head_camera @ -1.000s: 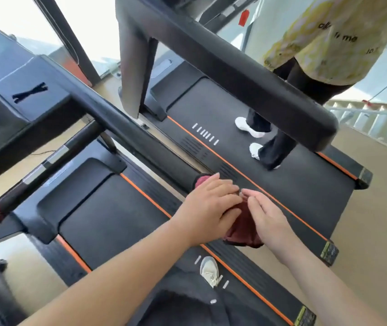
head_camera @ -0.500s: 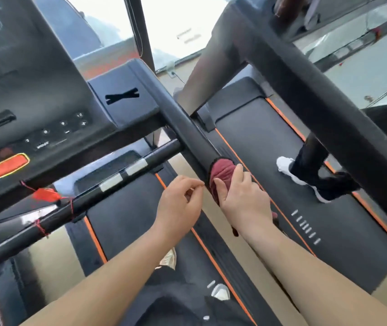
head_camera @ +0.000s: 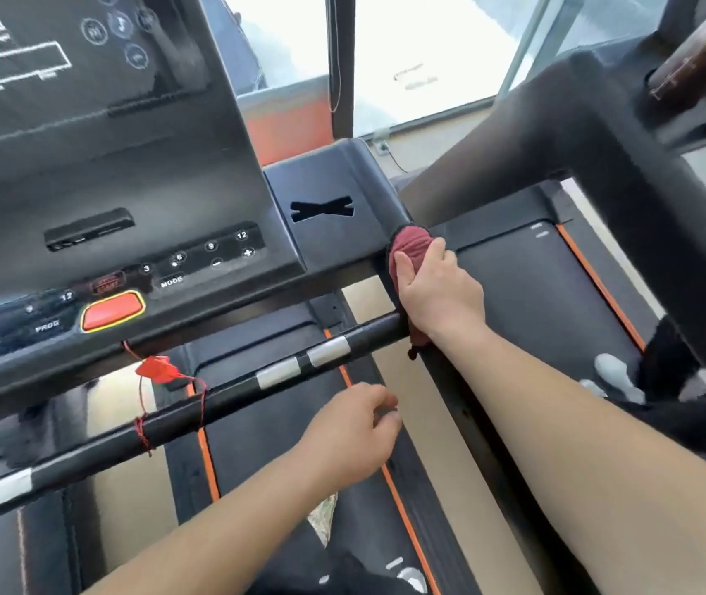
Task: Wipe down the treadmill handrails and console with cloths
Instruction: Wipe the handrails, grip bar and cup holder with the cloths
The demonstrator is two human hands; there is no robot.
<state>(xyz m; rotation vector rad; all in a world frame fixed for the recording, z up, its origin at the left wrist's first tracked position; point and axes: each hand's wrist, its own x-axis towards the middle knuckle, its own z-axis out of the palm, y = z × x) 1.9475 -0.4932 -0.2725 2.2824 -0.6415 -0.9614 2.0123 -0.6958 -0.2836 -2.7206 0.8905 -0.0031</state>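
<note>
**Two hands at the treadmill, one red cloth on the right handrail**

One hand is working. The right hand [head_camera: 437,289] is wrapped over the red cloth [head_camera: 409,246] and clamps it round the right handrail [head_camera: 379,186], fingers curled over the top and thumb lying along the near side. It grips the rail just behind the right corner of the console [head_camera: 106,186], where the crossbar [head_camera: 222,401] meets the rail. The cloth bunches out above the fingertips against the console's side panel, and a short tail of it hangs below the wrist.

The left hand [head_camera: 351,435] holds nothing that can be seen. Its fingers are loosely curled with the thumb near the fingertips. It hangs on the near side of the crossbar, apart from it, over the right edge of the belt [head_camera: 274,444].

Silver grip plates [head_camera: 327,350] sit on the crossbar near its right end. An orange-red button [head_camera: 113,310] lies along the console's lower edge, and beneath it a red safety clip [head_camera: 156,368] dangles on a cord tied round the crossbar.

At the right edge of the view stands a neighbouring treadmill [head_camera: 527,294] with its thick handrail [head_camera: 626,186]. On its belt another person's dark trouser leg and pale shoe [head_camera: 617,375] show, blurred.
</note>
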